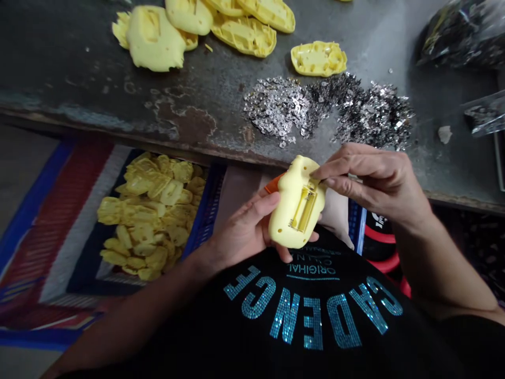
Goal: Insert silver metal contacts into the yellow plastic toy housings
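Note:
My left hand [248, 223] is wrapped round a pale yellow plastic toy casing [281, 216], holding it tilted in front of my chest. The casing's open battery compartment [303, 208] faces up, and metal contacts show at its ends. Thumb and fingertips of my right hand [366, 176] are pinched together at the upper end of that compartment. Whatever lies between those fingertips is too small or hidden to make out. An orange part [274, 183] shows behind the casing, partly covered. Just beyond my right hand, small metal contact plates [282, 105] lie heaped on the table.
Several yellow casing halves [155, 45] lie at the back of the grey metal table [118, 100]; one more half [319, 59] sits behind the metal heap. Plastic bags [465, 34] occupy the right side. Below left, a blue crate [203, 210] contains many yellow parts [153, 216].

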### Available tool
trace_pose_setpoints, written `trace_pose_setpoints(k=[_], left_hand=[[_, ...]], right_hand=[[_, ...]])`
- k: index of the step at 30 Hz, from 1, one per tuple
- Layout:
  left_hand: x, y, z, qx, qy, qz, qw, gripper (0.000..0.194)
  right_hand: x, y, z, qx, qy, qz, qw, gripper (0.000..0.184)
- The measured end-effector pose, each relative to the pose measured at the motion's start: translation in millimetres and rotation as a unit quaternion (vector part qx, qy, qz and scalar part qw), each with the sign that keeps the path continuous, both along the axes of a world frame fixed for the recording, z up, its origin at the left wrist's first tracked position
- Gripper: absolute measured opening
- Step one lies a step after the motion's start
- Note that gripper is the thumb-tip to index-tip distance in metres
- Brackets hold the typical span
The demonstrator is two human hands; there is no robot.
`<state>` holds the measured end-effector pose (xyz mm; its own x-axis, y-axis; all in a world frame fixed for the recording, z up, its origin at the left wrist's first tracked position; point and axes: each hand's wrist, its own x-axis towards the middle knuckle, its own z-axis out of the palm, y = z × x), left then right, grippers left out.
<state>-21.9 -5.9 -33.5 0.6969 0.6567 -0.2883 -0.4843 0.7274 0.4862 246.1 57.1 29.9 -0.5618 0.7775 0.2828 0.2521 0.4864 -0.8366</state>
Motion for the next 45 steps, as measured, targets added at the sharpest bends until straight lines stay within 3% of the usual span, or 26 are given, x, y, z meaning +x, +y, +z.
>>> trace_pose_setpoints(k=[4,13,25,29,36,38,42,45], left_hand=[[6,-3,6.1,-0.019,0.005,-0.008,1.000,0.070],[16,-7,13.8,-0.017,0.023,0.006,1.000,0.068],[21,-13,16.2,-0.013,0.033,0.024,0.999,0.059],[23,-14,18.3,-0.016,0.041,0.031,0.999,0.056],[24,-16,15.9,-0.029,0.043,0.030,0.998,0.056],[23,-16,13.9,-0.032,0.043,0.031,0.998,0.059],[23,-15,11.1,-0.034,0.047,0.035,0.998,0.064],[23,-13,11.3,-0.043,0.043,0.035,0.998,0.066]], right_hand=[[0,2,13.0,0.004,-0.069,0.033,0.997,0.019],[-5,-6,20.7,0.024,-0.111,-0.006,0.994,0.005],[-9,-1,39.8,0.042,-0.150,0.006,0.988,0.012],[-7,3,32.7,0.034,-0.147,0.010,0.988,0.009],[-7,17,-0.8,0.061,-0.109,-0.029,0.992,0.016],[-10,17,3.4,0.078,-0.121,-0.015,0.989,0.016],[-13,7,28.6,0.092,-0.166,0.017,0.982,0.007],[-11,-7,38.0,0.109,-0.196,-0.007,0.974,0.010]])
